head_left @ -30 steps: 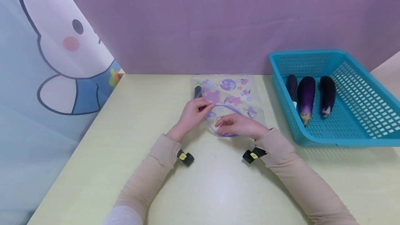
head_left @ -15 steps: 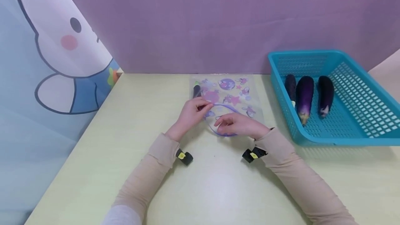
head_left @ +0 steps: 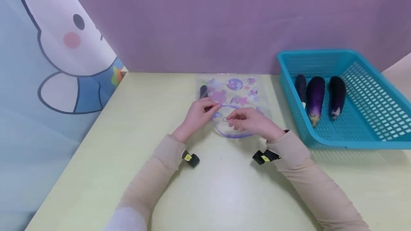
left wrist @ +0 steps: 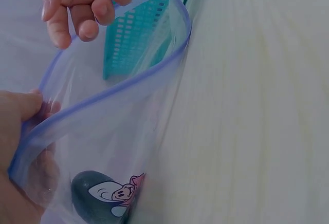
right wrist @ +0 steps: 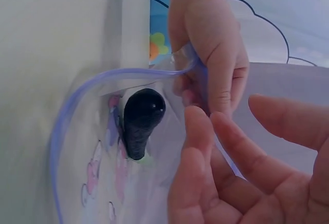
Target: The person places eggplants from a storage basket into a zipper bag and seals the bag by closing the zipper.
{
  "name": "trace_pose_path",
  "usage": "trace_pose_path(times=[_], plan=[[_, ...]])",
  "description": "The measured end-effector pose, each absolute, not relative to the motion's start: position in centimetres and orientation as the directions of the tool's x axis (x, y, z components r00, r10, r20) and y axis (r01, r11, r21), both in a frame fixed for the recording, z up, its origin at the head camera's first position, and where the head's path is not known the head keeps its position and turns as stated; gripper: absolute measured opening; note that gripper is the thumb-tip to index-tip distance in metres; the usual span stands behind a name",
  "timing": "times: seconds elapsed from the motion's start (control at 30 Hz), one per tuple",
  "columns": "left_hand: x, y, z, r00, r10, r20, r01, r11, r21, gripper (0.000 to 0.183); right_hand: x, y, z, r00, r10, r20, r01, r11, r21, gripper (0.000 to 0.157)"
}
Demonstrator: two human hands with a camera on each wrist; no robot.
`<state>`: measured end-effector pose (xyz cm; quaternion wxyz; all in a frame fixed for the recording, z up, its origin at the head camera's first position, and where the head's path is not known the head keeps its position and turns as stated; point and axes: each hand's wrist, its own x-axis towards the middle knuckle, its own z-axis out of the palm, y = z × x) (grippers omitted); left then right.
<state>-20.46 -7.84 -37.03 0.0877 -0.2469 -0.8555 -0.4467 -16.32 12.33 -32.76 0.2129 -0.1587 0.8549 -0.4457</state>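
A clear zip bag [head_left: 239,101] with pink and purple cartoon prints and a purple zip lies on the table, its mouth gaping toward the person. Inside it, at the left side, is a dark eggplant [right wrist: 144,113], its rounded end facing the mouth in the right wrist view. My left hand [head_left: 197,117] pinches the left end of the zip edge between thumb and fingers. My right hand [head_left: 253,122] hovers at the mouth with loosely bent fingers and holds nothing; in the left wrist view, its fingers [left wrist: 90,29] overlap the far rim.
A turquoise perforated basket [head_left: 327,144] stands to the right of the bag. It contains three eggplants [head_left: 315,97], lying side by side at its left. A purple cloth [head_left: 199,24] rises behind the table, and a cartoon-printed sheet [head_left: 29,145] hangs at the left.
My right hand has shifted a little right and up at the bag's mouth. The mouth looks wider there. My left hand keeps its pinch on the zip edge.
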Motion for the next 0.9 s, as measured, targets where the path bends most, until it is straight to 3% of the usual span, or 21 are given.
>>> trace_pose_path(times=[0.43, 0.9], plan=[[-20.5, -8.0, -37.0, -0.876, 0.343, 0.339, 0.475, 0.490, 0.731, 0.016, -15.2, 13.7, -29.8, -0.891, -0.431, -0.139, -0.148, 0.567, -0.810, 0.028], [-20.3, -7.9, -37.0, -0.882, 0.333, 0.333, 0.462, 0.476, 0.748, 0.015, -14.0, 16.2, -25.0, -0.910, -0.390, -0.140, -0.161, 0.642, -0.749, 0.030]])
